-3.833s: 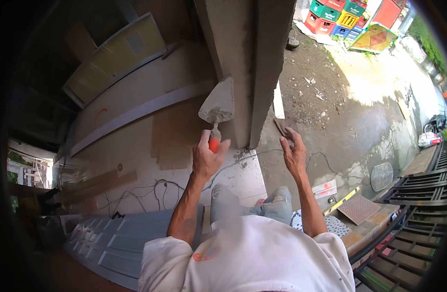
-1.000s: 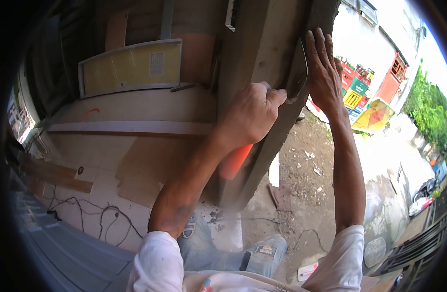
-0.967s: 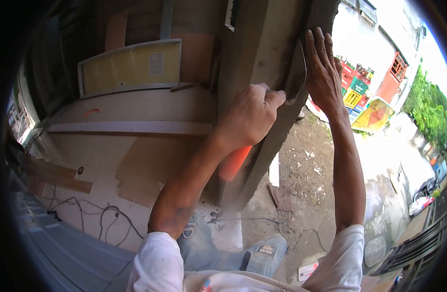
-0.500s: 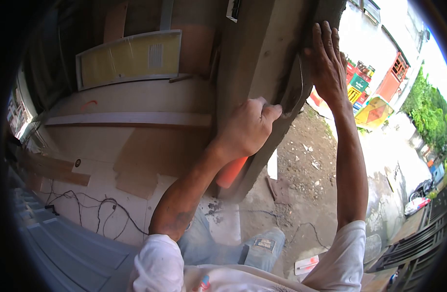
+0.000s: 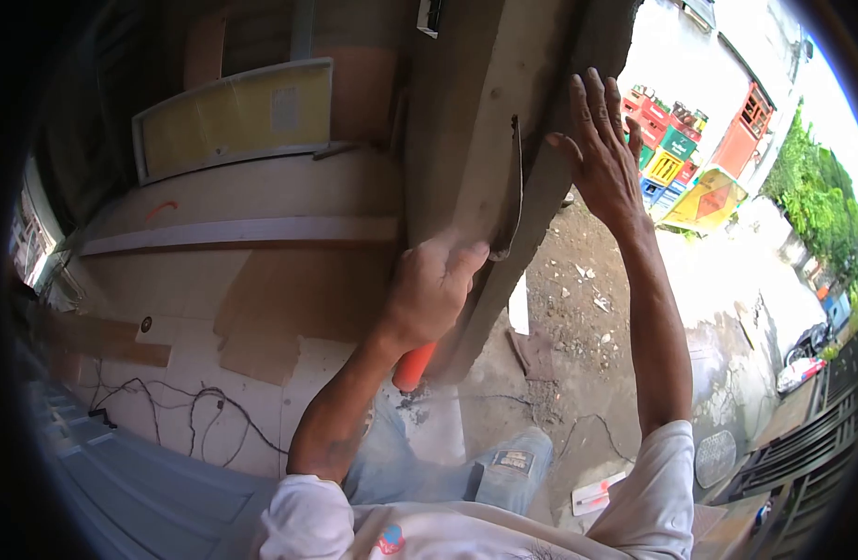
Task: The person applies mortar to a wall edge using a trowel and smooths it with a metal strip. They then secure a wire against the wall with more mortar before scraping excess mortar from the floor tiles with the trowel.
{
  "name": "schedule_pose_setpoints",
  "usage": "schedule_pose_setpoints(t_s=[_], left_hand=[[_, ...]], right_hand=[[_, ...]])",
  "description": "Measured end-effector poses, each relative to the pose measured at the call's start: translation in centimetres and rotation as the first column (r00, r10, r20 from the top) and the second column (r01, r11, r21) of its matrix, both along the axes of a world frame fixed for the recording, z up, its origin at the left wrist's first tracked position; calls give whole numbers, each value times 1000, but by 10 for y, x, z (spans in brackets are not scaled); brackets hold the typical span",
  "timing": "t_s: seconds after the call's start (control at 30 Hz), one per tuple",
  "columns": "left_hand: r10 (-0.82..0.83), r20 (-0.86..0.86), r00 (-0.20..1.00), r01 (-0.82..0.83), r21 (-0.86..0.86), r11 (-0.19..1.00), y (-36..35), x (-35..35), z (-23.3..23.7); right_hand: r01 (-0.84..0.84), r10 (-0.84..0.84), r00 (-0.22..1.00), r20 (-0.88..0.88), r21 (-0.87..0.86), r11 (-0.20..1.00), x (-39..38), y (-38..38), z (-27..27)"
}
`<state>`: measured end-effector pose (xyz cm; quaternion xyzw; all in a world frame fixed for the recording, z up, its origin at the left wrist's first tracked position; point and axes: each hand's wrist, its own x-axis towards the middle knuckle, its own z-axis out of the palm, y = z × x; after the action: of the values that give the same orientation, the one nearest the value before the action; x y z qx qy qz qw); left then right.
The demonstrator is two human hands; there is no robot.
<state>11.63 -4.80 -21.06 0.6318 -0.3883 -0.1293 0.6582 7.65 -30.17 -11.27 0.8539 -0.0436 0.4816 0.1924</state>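
**Trowel drawn down the column's corner**

Head view, looking down along a grey concrete column (image 5: 466, 112). The left hand (image 5: 431, 297) is closed tight round the trowel (image 5: 511, 201), and the orange handle (image 5: 411, 368) sticks out below the fist. The blade stands upright and edge-on to the camera, laid against the column near its outer corner. The right hand (image 5: 599, 159) is wide, fingers spread and thumb apart, holding nothing. Its fingertips lie at the column's far edge, but whether they press on it cannot be told.

Change over the last second: the blade sat higher, just beside the right palm, which lay flat on the corner. Now fist and blade are lower on the column, and the right hand stands clear of the steel. As a judgement, this reads as one downward pass of the blade along the corner, with the steadying hand let go of it. The face above the blade looks even and grey; whether it is wet cannot be judged.

Containers: a stack of coloured crates (image 5: 667, 149) (red, green, yellow, blue) stands outdoors on the bare ground, well apart from the column and beyond the right hand. A yellow diamond-shaped board (image 5: 709, 201) leans just beside them. What the crates hold is too small to make out — only their rims and walls show.
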Motion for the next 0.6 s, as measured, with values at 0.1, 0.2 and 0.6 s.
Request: schedule_pose_setpoints(t_s=[0.1,0.2,0.6], left_hand=[[8,51,999,-10,43,999,-5,7,7],[-11,62,998,8,48,999,-11,8,15],[10,165,986,3,-78,997,-33,12,48]], right_hand=[[25,-25,999,-22,24,999,-3,1,-18],[58,-52,995,-87,62,996,-7,7,-26],[42,-40,996,-76,21,999,-5,0,-30]])
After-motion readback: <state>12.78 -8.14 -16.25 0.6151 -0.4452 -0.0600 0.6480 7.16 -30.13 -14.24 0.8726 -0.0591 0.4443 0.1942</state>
